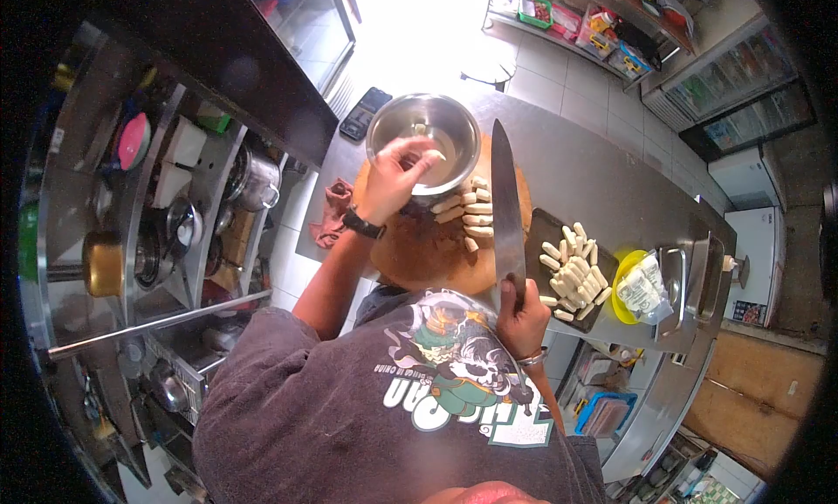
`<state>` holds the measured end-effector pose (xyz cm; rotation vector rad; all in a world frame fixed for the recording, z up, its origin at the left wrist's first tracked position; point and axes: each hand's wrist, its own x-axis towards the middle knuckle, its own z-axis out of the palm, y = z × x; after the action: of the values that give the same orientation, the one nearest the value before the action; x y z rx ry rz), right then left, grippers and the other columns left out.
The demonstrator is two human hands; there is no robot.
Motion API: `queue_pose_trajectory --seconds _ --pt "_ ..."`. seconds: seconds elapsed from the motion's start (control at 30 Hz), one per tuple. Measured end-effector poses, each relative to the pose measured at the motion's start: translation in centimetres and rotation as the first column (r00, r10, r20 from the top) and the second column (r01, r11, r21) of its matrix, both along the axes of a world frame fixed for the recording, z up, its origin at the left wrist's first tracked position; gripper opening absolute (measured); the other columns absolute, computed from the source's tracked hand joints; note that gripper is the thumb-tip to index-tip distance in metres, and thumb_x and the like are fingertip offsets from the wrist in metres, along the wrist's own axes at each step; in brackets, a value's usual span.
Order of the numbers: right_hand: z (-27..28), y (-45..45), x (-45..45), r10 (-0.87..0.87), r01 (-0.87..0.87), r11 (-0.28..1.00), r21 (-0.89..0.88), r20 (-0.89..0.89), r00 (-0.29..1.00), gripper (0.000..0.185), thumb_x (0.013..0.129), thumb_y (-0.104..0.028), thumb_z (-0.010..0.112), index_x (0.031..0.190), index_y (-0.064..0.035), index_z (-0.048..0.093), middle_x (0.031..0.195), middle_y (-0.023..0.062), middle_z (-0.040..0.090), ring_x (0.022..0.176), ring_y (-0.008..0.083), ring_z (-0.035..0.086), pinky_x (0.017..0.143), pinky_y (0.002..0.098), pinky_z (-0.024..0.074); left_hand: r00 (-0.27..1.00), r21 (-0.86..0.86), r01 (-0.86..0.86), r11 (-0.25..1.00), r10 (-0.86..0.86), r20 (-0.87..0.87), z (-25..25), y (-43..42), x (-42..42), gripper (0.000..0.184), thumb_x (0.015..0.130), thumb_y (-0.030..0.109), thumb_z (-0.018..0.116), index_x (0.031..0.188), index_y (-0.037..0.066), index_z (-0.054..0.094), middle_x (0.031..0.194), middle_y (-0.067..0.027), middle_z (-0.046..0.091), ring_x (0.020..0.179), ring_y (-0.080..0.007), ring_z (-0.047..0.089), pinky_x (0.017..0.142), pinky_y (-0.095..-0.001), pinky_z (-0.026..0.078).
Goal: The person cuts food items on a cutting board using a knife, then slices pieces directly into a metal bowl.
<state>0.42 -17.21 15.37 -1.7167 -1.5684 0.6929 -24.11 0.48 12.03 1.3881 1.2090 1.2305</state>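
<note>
My left hand (pixel 401 174) is over the near left part of a steel bowl (pixel 377 146), its fingers loosely curved and apart, with nothing visible between them. A small pale piece lies inside the bowl. My right hand (pixel 522 319) grips the handle of a large knife (pixel 506 185), whose blade points away from me along the right side of a round wooden board (pixel 419 264). Pale finger-length pieces (pixel 477 209) lie on the board between bowl and blade. More whole pieces (pixel 574 277) are heaped on a dark tray (pixel 543 229) to the right.
A phone-like black item (pixel 365 114) and a reddish cloth (pixel 332 214) lie left of the bowl. On the right are a yellow plate (pixel 621 310) with a plastic packet (pixel 644 290) and a metal container (pixel 700 281). Shelves with pots (pixel 253 177) stand at the left.
</note>
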Motion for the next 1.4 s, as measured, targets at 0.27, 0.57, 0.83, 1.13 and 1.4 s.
queue_pose_trajectory --seconds 0.27,0.57,0.83,1.13,1.4 --pt "-0.1 -0.2 0.2 -0.056 0.056 0.998 -0.001 -0.012 0.998 0.017 0.097 -0.02 0.062 0.097 -0.0029 0.062 0.065 0.0129 0.062 0.052 0.0199 0.06 0.051 0.0346 0.0451 0.823 0.115 0.256 0.96 -0.154 -0.546 -0.1 -4.2 2.5 0.021 0.087 0.018 0.069 0.1 0.003 0.067 0.085 -0.0119 0.067 0.073 -0.0256 0.066 0.067 -0.0367 0.053" --pt "-0.4 -0.2 0.3 -0.03 0.029 0.999 0.018 0.037 0.999 0.018 0.097 -0.022 0.062 0.095 -0.0036 0.062 0.063 0.0135 0.06 0.051 0.0237 0.06 0.051 0.0358 0.045 0.552 -0.056 0.167 0.984 -0.14 -0.822 -10.0 -6.2 3.2 0.013 0.077 0.004 0.059 0.088 0.0 0.053 0.081 -0.0216 0.058 0.082 -0.0393 0.06 0.076 -0.0477 0.05" --pt "-0.2 0.0 0.2 -0.003 0.003 1.0 -0.025 0.001 1.0 0.019 0.097 -0.023 0.063 0.095 -0.0044 0.061 0.064 0.0147 0.06 0.054 0.0284 0.063 0.053 0.0368 0.0466 0.604 0.028 0.223 0.974 -0.116 -0.789 -9.5 -6.8 1.9 0.02 0.075 -0.001 0.061 0.094 -0.002 0.058 0.087 -0.021 0.059 0.087 -0.0387 0.061 0.08 -0.0457 0.051" --pt "0.2 0.0 -0.3 0.088 -0.088 0.995 -0.036 -0.008 0.996 0.019 0.096 -0.024 0.063 0.095 -0.0051 0.062 0.063 0.0146 0.059 0.052 0.0265 0.061 0.052 0.0367 0.0468 0.663 -0.154 0.336 0.929 -0.117 0.74 -0.1 -7.6 2.3 0.027 0.096 0.006 0.063 0.122 0.0 0.061 0.112 -0.0075 0.066 0.102 -0.0151 0.062 0.091 -0.0307 0.05" --pt "1.0 -0.2 -0.2 0.128 -0.131 0.985 -0.112 -0.035 0.991 0.021 0.098 -0.027 0.062 0.097 -0.0059 0.061 0.071 0.0176 0.064 0.065 0.0379 0.066 0.055 0.0432 0.0486 0.373 -0.125 0.367 0.922 -0.022 0.927 0.9 -6.8 3.6 0.025 0.098 0.013 0.061 0.12 0.002 0.063 0.113 -0.0084 0.068 0.099 -0.0179 0.063 0.093 -0.0323 0.05"
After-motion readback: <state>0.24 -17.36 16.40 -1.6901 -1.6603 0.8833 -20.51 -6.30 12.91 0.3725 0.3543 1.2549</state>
